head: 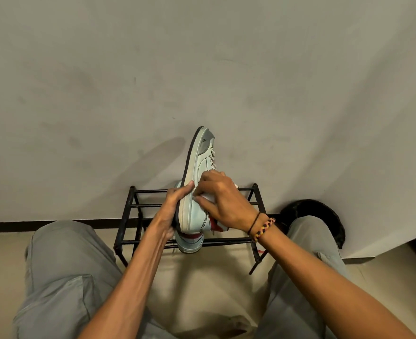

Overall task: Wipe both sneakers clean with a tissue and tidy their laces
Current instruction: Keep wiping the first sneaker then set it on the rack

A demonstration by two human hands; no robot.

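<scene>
Head view, read from left to right. Your left knee [62, 272], in grey trousers, filled the lower left. Your left hand [175, 206] gripped the raised sneaker [197, 182] from the sole side, thumb curled over the edge of the dark outsole and fingers wrapped beneath the heel end. The sneaker was held on its side above the black metal shoe rack [133, 206], toe pointing up toward the wall [202, 57], laces [213, 159] on its right-hand side. A second sneaker [189, 243] rested on the rack directly under the held one, with only its heel and a red-and-white band showing. Your right hand [222, 199] lay over the upper of the held sneaker, fingers curled and pressing a white tissue [208, 197] against the side panel; only a small fold of tissue showed below the fingers. A thin black band [254, 222] and a braided bracelet [263, 230] circled that wrist. A dark round object [322, 216] sat by the wall behind your right knee [307, 241]; what it was could not be told.
</scene>
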